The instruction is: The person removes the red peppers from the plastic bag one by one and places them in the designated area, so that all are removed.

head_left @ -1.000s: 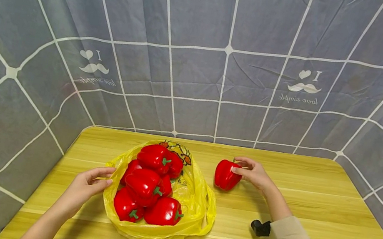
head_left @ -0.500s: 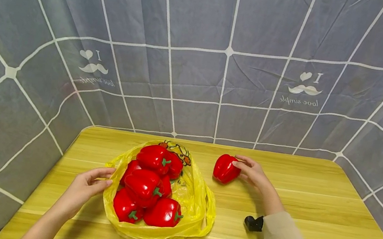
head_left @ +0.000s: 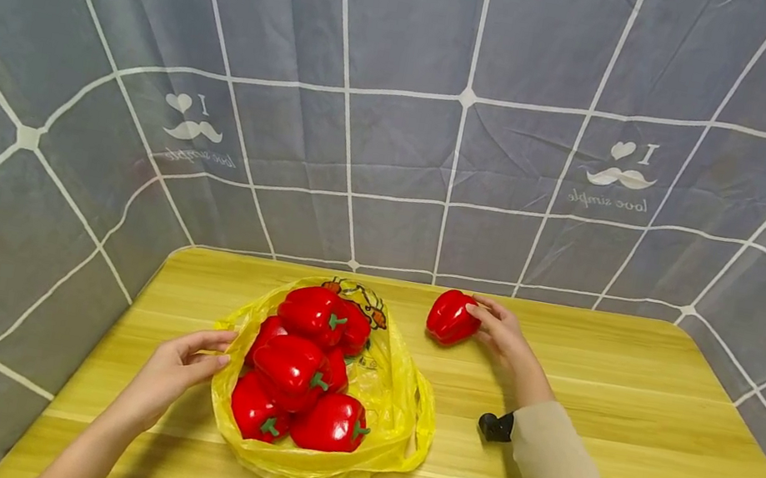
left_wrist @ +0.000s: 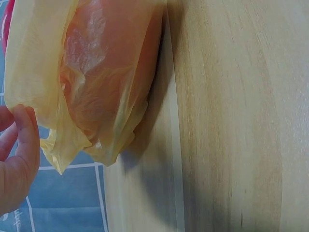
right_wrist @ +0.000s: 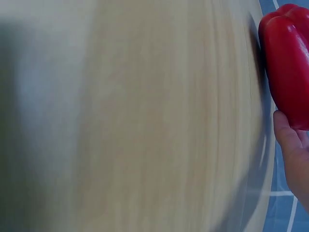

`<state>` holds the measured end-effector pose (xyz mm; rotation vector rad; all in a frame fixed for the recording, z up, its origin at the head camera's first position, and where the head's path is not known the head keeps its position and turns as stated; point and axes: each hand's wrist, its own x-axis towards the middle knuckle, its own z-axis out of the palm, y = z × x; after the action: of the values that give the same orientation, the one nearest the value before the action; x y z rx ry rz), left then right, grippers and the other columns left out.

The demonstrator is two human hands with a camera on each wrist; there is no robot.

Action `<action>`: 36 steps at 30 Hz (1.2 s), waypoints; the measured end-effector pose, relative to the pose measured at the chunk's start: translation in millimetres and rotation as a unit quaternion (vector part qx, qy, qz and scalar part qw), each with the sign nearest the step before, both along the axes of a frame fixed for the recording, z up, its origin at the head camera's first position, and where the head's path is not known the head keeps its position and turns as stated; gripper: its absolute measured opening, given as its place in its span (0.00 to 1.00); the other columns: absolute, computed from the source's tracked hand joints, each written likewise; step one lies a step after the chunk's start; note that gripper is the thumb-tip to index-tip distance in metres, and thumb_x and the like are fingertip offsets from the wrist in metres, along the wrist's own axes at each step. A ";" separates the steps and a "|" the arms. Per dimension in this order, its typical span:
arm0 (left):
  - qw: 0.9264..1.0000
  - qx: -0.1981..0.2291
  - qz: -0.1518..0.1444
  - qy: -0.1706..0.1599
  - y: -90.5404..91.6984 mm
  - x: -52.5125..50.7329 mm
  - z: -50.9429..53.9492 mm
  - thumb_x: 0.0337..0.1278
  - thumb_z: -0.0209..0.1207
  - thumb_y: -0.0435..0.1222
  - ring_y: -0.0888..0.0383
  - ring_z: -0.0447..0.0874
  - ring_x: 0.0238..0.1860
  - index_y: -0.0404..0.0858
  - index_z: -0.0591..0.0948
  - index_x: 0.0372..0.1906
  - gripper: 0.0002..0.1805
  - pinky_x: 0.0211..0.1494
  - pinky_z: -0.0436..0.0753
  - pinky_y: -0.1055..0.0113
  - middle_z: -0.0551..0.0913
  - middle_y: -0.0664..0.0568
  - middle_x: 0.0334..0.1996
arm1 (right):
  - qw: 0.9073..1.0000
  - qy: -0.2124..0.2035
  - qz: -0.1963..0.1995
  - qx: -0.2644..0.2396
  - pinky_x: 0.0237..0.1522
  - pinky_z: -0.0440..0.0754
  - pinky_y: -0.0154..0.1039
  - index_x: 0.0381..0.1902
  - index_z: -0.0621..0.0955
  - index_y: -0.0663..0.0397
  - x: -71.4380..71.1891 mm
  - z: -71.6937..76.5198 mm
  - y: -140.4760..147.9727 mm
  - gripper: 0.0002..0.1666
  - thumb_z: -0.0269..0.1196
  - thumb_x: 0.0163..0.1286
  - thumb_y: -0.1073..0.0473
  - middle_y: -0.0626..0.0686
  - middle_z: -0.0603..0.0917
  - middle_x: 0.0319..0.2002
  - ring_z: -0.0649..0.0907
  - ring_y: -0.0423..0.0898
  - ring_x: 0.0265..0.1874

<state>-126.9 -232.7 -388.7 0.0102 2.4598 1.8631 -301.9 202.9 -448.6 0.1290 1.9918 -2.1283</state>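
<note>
A yellow plastic bag [head_left: 388,434] lies with its mouth wide on the table, and several red bell peppers [head_left: 292,363] with green stems are heaped inside. My left hand [head_left: 174,373] is at the bag's left rim and pinches the thin plastic. In the left wrist view, the fingertips [left_wrist: 24,116] meet the bag's edge, with red showing through the film. To the right of the bag, my right hand [head_left: 506,340] grips another red bell pepper [head_left: 449,318] from its right side. The right wrist view shows this pepper [right_wrist: 292,67] just above the fingers; its stem is hidden.
The wooden table [head_left: 659,454] extends to both sides. A grey cloth with white lines [head_left: 398,148] hangs behind it and along the sides. A small black object [head_left: 496,427] sits at my right sleeve, seemingly on the wrist. The bag's handle loop [head_left: 424,423] lies toward the right.
My right hand has carried the single pepper a little up and left, toward the table's back edge, and the pepper has tilted. The left hand and the bag have stayed nearly still.
</note>
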 end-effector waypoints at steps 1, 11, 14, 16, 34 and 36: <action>1.000 0.001 -0.002 0.002 -0.3 -0.5 -0.4 0.60 0.57 0.31 0.67 0.78 0.41 0.24 0.70 0.59 0.24 0.43 0.79 0.72 0.74 0.43 0.48 | 1.000 0.000 -0.003 0.001 0.43 0.79 0.32 0.67 0.62 0.64 -1.8 -0.7 -0.8 0.34 0.58 0.67 0.62 0.57 0.69 0.55 0.77 0.40 0.37; 1.000 -0.003 -0.006 0.002 -1.2 -2.0 -4.7 0.60 0.57 0.31 0.67 0.78 0.42 0.25 0.70 0.59 0.23 0.44 0.78 0.73 0.72 0.37 0.52 | 0.998 -0.001 -0.047 -0.030 0.43 0.78 0.30 0.68 0.60 0.64 -8.8 2.5 -10.4 0.34 0.57 0.68 0.62 0.54 0.69 0.52 0.76 0.38 0.37; 1.000 -0.003 -0.008 0.001 -1.5 -2.1 -4.2 0.60 0.57 0.31 0.66 0.78 0.43 0.25 0.70 0.59 0.23 0.44 0.78 0.73 0.72 0.38 0.52 | 0.998 -0.005 -0.062 -0.032 0.44 0.78 0.30 0.68 0.61 0.63 -9.4 2.5 -14.2 0.33 0.56 0.68 0.62 0.55 0.68 0.54 0.76 0.36 0.35; 1.000 -0.003 -0.008 0.001 -1.8 -1.7 -3.4 0.60 0.57 0.32 0.66 0.78 0.42 0.25 0.70 0.59 0.23 0.44 0.78 0.73 0.73 0.38 0.52 | 0.997 -0.005 -0.073 -0.036 0.45 0.77 0.30 0.68 0.61 0.63 -10.0 1.6 -16.9 0.33 0.56 0.68 0.63 0.55 0.68 0.54 0.76 0.36 0.34; 1.000 -0.005 -0.008 -0.002 -2.0 -1.0 -4.3 0.60 0.57 0.31 0.67 0.77 0.43 0.25 0.70 0.59 0.23 0.44 0.78 0.72 0.72 0.37 0.52 | 0.996 -0.005 -0.077 -0.038 0.47 0.78 0.32 0.68 0.61 0.64 -9.4 -0.3 -18.4 0.34 0.58 0.67 0.62 0.59 0.66 0.58 0.77 0.36 0.34; 1.000 -0.003 -0.009 0.000 -2.2 -1.4 -4.9 0.61 0.56 0.31 0.67 0.77 0.42 0.24 0.70 0.59 0.23 0.44 0.78 0.72 0.73 0.38 0.52 | 0.997 -0.004 -0.072 -0.035 0.51 0.76 0.35 0.68 0.60 0.64 -8.7 1.2 -17.4 0.34 0.57 0.68 0.62 0.59 0.66 0.57 0.77 0.36 0.34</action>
<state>-128.4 -234.9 -393.6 0.0305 2.4568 1.8492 -310.5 185.5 -447.4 0.2751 1.9552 -2.2779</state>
